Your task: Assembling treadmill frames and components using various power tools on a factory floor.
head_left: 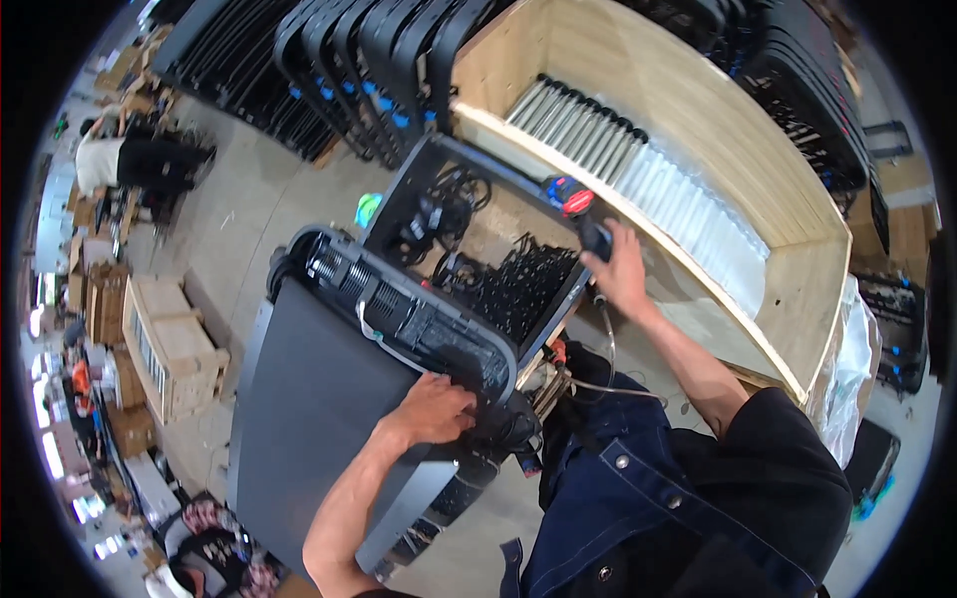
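— Firstly, the left hand: where is it, and what is its state?

— At centre frame, slightly low. The left hand (436, 409) rests palm-down on the black end housing (419, 324) of a grey treadmill deck (319, 399); the fingers are curled against the housing's edge, pressing rather than enclosing anything.

— And the right hand?

— Right of centre, upper half. The right hand (620, 269) is clenched around the dark grip of a power screwdriver (583, 214), whose red-and-blue head points toward the upper left. A thin cable (608, 344) hangs below the wrist.

— What lies beside the tool?

— A grey tray (478, 169) just left of it, holding black cords and black brackets. Behind, at upper right, a wooden crate (698, 110) holds a row of silver tubes (588, 130) and clear-wrapped pieces.

— Anything else?

— Black frames (349, 70) stacked along the top; another person (100, 159) at far left, well apart.
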### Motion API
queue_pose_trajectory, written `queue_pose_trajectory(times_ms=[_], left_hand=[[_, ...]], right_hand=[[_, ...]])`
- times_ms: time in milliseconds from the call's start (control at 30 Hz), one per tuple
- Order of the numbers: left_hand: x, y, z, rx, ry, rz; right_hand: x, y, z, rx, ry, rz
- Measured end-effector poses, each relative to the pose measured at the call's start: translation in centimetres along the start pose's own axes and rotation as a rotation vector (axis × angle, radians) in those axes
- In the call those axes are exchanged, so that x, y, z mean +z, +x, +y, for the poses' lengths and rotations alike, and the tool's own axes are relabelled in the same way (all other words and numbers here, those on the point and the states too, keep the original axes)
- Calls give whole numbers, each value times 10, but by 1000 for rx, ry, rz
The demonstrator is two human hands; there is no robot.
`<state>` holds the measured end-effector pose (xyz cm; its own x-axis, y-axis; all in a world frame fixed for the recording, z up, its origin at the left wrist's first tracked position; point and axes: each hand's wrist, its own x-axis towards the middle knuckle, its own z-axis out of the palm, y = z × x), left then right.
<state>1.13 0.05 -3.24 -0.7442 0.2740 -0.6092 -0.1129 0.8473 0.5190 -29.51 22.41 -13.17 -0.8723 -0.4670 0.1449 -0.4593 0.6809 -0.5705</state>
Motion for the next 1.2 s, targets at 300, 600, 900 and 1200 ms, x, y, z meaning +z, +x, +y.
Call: queue_pose_trajectory(times_ms=[300,600,900,1200], left_hand=[[-12,12,1,-34,-29,-74],[-15,9,8,-81,-31,-114],[-15,8,10,-84,-45,-96],[-11,8,9,-65,-8,-54]], right_hand=[[4,33,33,91,421,-136],[-113,-39,19,314,948,-1028],[-105,-40,7,547,917,-1281],[-89,12,-9,475,713,-1442]])
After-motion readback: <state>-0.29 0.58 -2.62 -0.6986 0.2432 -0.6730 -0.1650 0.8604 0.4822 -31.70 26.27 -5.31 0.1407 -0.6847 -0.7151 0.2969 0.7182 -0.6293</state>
